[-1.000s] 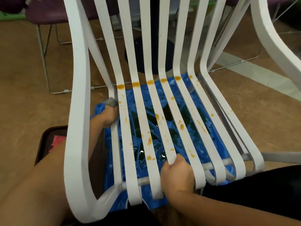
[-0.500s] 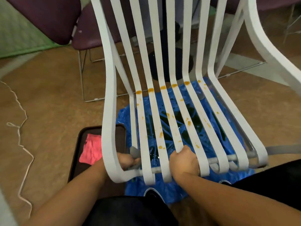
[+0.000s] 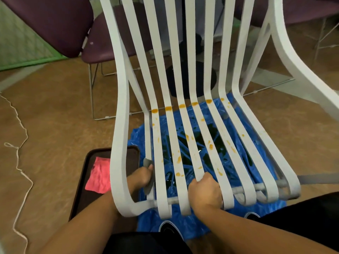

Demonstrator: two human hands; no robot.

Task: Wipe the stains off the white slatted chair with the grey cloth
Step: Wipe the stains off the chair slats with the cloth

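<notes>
The white slatted chair (image 3: 121,125) stands in front of me, its seat slats spotted with orange stains (image 3: 211,146), and a row of bigger blotches (image 3: 168,108) sits at the bend of the back. My left hand (image 3: 142,177) reaches between the frame and the leftmost narrow slat and grips the grey cloth (image 3: 148,163) against that slat near the seat's front. My right hand (image 3: 206,191) is curled round the front end of a middle slat.
A blue plastic sheet (image 3: 260,160) lies under the chair. A dark tray (image 3: 83,189) with a pink cloth (image 3: 99,176) sits on the floor at the left. Purple chairs (image 3: 55,24) stand behind. A white cord (image 3: 20,162) trails over the brown floor at far left.
My left hand with the grey cloth slid down the leftmost slat from mid-seat to the front edge, then moved slightly back up. The right hand kept its hold; the view tilted up.
</notes>
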